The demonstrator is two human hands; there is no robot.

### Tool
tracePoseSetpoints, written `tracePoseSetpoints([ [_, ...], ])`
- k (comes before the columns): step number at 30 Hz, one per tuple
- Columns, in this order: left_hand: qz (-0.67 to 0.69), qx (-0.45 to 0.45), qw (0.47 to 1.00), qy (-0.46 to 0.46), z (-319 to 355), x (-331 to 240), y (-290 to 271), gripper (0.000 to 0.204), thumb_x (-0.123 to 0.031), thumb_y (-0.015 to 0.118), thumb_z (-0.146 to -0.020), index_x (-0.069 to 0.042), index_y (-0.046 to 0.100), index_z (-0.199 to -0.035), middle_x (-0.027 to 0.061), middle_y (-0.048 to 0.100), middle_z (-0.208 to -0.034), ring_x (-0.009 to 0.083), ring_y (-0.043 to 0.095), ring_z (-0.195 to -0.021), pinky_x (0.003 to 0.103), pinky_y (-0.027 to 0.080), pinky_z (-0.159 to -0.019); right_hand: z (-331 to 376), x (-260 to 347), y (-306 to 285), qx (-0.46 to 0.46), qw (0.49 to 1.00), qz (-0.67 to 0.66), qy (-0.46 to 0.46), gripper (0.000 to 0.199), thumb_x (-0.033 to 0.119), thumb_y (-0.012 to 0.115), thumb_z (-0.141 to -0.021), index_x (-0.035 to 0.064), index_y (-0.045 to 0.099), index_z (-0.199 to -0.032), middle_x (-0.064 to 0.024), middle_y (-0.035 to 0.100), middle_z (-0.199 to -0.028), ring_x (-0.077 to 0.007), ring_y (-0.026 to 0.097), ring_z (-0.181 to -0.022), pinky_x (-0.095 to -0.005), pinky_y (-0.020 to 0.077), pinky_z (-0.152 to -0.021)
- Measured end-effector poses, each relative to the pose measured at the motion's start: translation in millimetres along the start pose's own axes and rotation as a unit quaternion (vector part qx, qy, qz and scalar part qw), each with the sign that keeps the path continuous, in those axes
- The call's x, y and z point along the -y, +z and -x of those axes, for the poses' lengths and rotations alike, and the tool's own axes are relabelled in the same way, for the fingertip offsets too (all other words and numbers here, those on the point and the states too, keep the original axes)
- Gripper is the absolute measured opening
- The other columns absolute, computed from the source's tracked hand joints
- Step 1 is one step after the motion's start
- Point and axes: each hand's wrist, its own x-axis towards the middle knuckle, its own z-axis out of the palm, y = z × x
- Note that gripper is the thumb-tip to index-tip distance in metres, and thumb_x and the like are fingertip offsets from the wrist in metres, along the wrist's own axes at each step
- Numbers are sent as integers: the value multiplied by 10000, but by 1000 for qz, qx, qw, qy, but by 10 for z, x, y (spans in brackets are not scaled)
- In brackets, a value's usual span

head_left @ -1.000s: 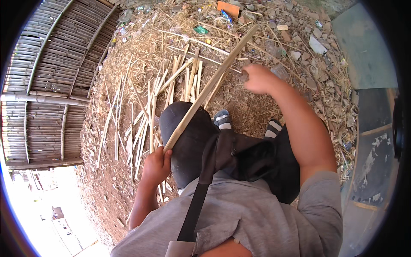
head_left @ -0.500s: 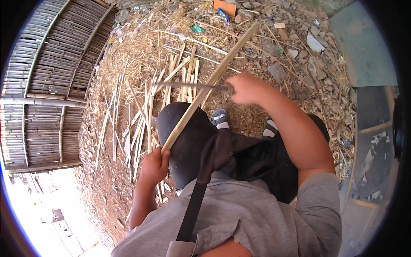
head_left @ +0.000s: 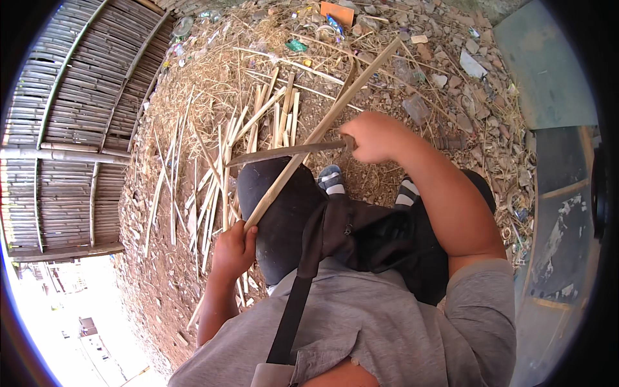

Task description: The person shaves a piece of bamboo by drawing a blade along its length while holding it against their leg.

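Observation:
My left hand (head_left: pixel 235 250) is closed round the near end of a long pale bamboo strip (head_left: pixel 360 87), which slants over my left knee and up to the far right. In my right hand (head_left: pixel 373 137) is the handle of a long knife (head_left: pixel 267 155), its dark blade pointing left. The blade lies across the strip about midway along, just beyond the knee. A thin darker sliver stands beside the strip's far part; I cannot tell whether it is still joined. My right fingers curl round the handle, hiding most of it.
Several cut bamboo strips (head_left: pixel 287 119) lie on the dirt beyond and left of my knee. Straw shavings (head_left: pixel 213 97), rubble (head_left: pixel 454 84) and an orange block (head_left: pixel 337 13) are farther off. A bamboo slat wall (head_left: pixel 84 84) stands left, grey-green panels (head_left: pixel 548 71) right.
The knife blade has swung nearer to me, its tip dropping lower in view. The strip's far end has shifted slightly right. A darker sliver now shows beside it. Both hands keep their grip.

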Motion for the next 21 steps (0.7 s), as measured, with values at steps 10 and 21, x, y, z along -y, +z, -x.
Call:
tracePoseSetpoints([
  [10,3,1,1000,-6,-29,33,9,313,-289,606,-982,-12,559,-842,256,613,-664,486,618,-630,563,458,-570,-62,-274,44,-44,991,-105,63,323,139,675,-734,9,698,-1028,-200,708,-861,-357,702,-828,-437,550,-786],
  [21,17,-63,998,5,113,21,136,337,-345,704,-948,-32,579,-949,213,642,-678,409,664,-604,475,511,-545,80,-263,-197,-58,995,-62,46,389,150,687,-721,28,708,-1090,-208,696,-830,-377,696,-831,-459,545,-750],
])
